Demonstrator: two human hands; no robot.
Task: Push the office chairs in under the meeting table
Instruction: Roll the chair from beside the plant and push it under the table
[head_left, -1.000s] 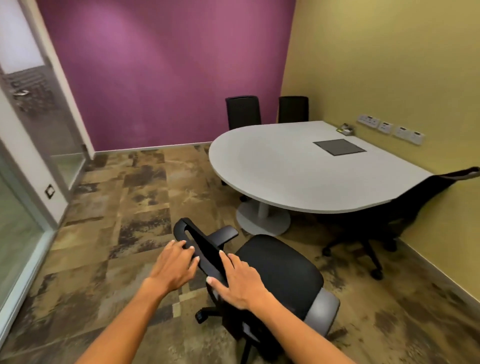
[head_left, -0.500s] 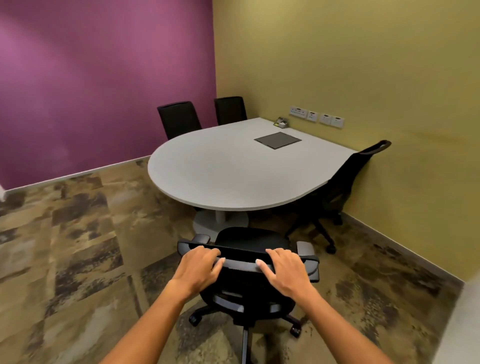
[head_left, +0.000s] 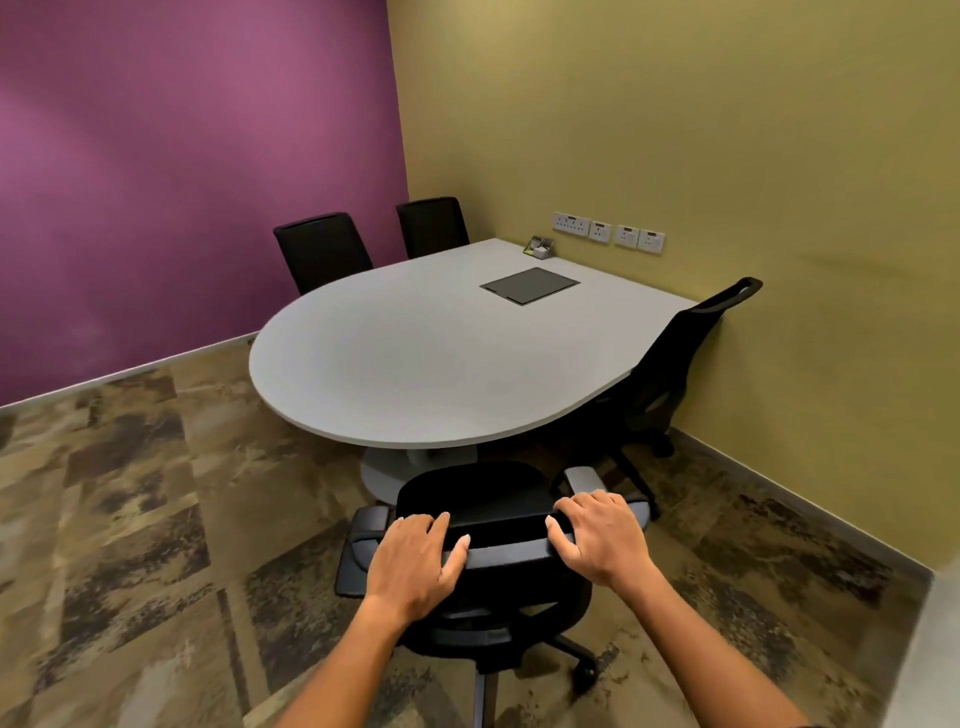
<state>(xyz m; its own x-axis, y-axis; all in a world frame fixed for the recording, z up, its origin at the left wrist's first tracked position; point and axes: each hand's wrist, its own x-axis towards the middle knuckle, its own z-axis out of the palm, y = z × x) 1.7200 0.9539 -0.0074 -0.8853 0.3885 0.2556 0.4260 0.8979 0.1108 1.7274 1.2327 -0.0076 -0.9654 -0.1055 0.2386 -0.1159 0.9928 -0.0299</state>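
Rolled closer to the rounded grey meeting table (head_left: 415, 364) since half a second back: black swivel office chair with grey armrests (head_left: 478, 499), seat front now near the table's edge, not yet under. Left hand (head_left: 415, 561) curled over the backrest top rail, thumb in front. Right hand (head_left: 602, 535) gripping the same rail. Two black mesh chairs (head_left: 322, 249) tucked in at far side, by purple wall (head_left: 182, 182). Fourth black chair (head_left: 670, 364) angled by yellow wall (head_left: 727, 130).

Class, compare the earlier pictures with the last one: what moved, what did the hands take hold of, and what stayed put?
The near black office chair turned to face the grey meeting table. The left hand and right hand shifted to grip its backrest top. The three other black chairs and the table stayed put.
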